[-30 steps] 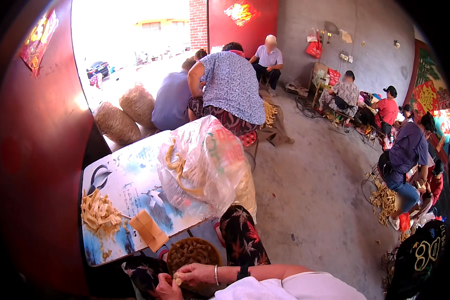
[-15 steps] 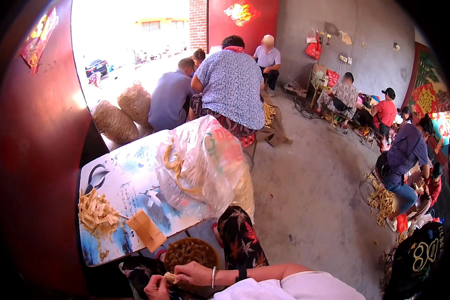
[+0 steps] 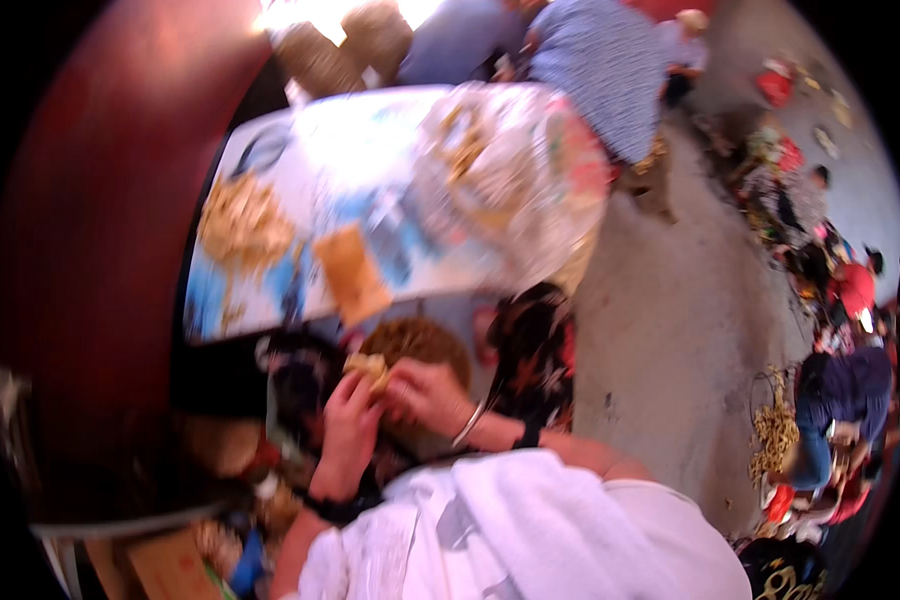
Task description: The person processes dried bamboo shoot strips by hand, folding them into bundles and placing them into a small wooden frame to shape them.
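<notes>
Low in front of me, my left hand (image 3: 348, 420) and my right hand (image 3: 427, 396) meet with their fingers closed on a small pale-yellow folded strip (image 3: 368, 368). Its exact kind is too blurred to make out. The strip sticks up between the fingertips of both hands. Just beyond them is a round basket (image 3: 466, 362) holding brown knotted pieces, partly covered by my right hand. A light wooden board (image 3: 352, 276) lies at the near edge of the painted white-and-blue table (image 3: 335, 130). Left of the board, pale strips are heaped in a pile (image 3: 242, 225).
A large clear plastic bag (image 3: 525, 190) covers the table's right end. Filled sacks (image 3: 315, 60) stand behind it, near seated people. A dark red door (image 3: 100, 220) rises at left. Cardboard (image 3: 175, 565) sits at lower left. More people work along the right, beside heaped strips (image 3: 773, 435).
My view has tipped downward, so the table and both hands appear higher and my left forearm now shows. Both hands still hold the strip, raised closer to the board.
</notes>
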Demonstrator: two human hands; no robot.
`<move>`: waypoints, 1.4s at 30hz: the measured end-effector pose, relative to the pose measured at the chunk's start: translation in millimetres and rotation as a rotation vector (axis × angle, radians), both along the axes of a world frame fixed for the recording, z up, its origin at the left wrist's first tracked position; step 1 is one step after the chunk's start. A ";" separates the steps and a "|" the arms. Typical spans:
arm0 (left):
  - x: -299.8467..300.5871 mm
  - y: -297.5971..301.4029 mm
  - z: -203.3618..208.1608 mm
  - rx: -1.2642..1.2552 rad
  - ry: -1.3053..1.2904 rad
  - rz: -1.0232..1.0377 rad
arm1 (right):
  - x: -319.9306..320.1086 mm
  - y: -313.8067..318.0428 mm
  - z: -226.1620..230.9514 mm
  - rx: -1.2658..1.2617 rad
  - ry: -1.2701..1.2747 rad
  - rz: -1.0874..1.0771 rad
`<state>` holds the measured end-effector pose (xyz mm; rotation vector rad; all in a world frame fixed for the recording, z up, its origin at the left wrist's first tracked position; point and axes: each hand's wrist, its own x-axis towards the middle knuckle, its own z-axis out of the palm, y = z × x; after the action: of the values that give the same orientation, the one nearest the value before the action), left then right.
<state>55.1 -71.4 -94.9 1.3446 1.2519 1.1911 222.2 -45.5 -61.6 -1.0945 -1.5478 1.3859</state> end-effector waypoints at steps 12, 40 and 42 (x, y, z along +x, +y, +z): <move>6.8 -3.9 26.4 -0.301 -0.219 -0.025 | -7.3 19.4 7.6 0.273 -0.145 -0.052; 13.3 -12.0 50.2 -0.522 -0.556 0.006 | 1.1 33.1 7.4 -0.468 0.233 0.142; 8.7 -10.2 50.4 -0.536 -0.507 -0.018 | -5.6 31.7 -9.0 -0.467 0.330 0.127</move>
<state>63.7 -81.6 -44.5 0.6095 1.0743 1.0007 216.6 -13.8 -70.6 -0.9751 -1.0975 1.9695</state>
